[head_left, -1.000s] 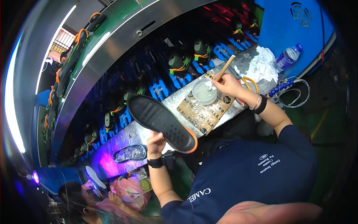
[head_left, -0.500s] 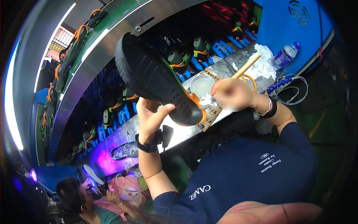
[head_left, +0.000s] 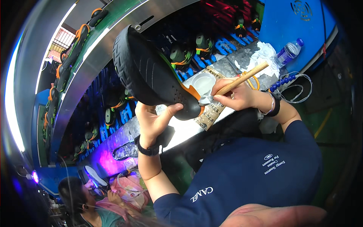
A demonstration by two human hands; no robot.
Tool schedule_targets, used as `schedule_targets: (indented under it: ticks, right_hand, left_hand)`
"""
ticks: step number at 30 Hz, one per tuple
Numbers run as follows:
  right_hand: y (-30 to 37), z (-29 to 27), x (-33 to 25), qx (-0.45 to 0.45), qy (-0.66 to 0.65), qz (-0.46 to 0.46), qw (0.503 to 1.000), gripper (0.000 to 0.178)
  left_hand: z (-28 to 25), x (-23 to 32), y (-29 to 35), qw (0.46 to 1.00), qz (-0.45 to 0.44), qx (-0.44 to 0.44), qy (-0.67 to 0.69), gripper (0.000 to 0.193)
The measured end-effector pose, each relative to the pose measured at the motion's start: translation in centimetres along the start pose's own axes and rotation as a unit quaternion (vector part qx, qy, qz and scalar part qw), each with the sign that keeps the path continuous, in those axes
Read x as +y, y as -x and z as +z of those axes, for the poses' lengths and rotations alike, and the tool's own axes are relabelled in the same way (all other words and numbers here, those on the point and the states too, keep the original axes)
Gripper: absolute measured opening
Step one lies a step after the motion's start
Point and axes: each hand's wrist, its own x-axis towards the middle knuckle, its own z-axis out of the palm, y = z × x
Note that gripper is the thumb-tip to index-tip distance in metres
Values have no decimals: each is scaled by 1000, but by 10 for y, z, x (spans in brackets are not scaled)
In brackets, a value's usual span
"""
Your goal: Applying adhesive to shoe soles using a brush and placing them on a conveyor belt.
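Note:
My left hand [head_left: 155,119] grips a large black shoe sole [head_left: 151,72] near its narrower end, thumb across the perforated inner face. The sole stands tilted, its grooved tread edge showing at the left and an orange and green rim along its right side. My right hand [head_left: 236,94] is closed on a wooden stick [head_left: 244,78] and a crumpled white cloth [head_left: 206,98]. That cloth touches the orange rim near the narrow end. Just behind it, a shallow translucent dish [head_left: 204,81] with pale contents rests on printed brown paper [head_left: 211,113].
A metal ledge [head_left: 240,60] carries white tissue [head_left: 261,58] and a plastic bottle [head_left: 290,52]. Beyond are racks with several green and orange soles [head_left: 181,55] on blue holders [head_left: 225,47]. A blue hose [head_left: 281,83] lies right. A co-worker [head_left: 77,196] sits lower left.
The sole has tipped and shifted slightly left, so more of its tread edge shows. My right hand has moved a little left with the cloth, and the stick now leans lower.

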Motion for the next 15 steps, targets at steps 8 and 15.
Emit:
schedule_targets:
  ticks: [8, 15]
  right_hand:
    - [10, 8, -8, 18, -36, 4, 999, 8]
    - [16, 2, -9, 15, -26, 51, 998, 10]
  left_hand:
    - [9, 4, 6, 996, 55, 39, -63, 19]
    - [2, 1, 11, 999, 31, 18, -19, 29]
